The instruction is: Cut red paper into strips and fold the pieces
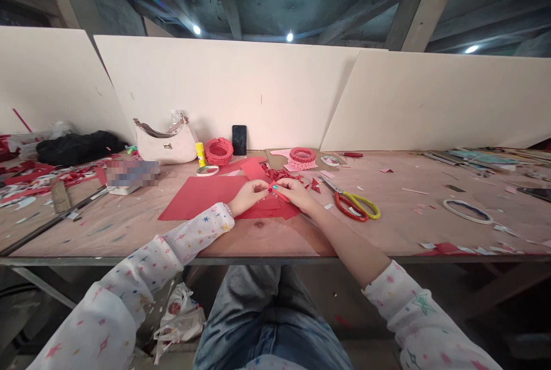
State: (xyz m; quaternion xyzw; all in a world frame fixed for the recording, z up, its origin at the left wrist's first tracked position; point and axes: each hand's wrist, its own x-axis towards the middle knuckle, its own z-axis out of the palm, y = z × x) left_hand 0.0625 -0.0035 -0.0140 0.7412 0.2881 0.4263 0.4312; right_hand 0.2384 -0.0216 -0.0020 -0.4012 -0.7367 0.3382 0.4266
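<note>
My left hand [252, 197] and my right hand [293, 193] meet over the table's middle, fingertips pinched together on a small folded strip of red paper [281, 193]. Much of the strip is hidden by the fingers. Beneath them lie red paper sheets [202, 195], the largest reaching out to the left. Just behind my hands is a heap of small folded red paper pieces [282, 174]. To the right of my right hand rest scissors [355, 205] with one red and one yellow handle, blades pointing towards the heap.
Along the back stand a white handbag [166, 143], a yellow glue stick [200, 154], a red woven paper ring [218, 152], a phone [239, 139] and stacked red and pink rings [302, 158]. Tape rolls [207, 171] and paper scraps lie about. A white-rimmed ring [467, 211] is at right.
</note>
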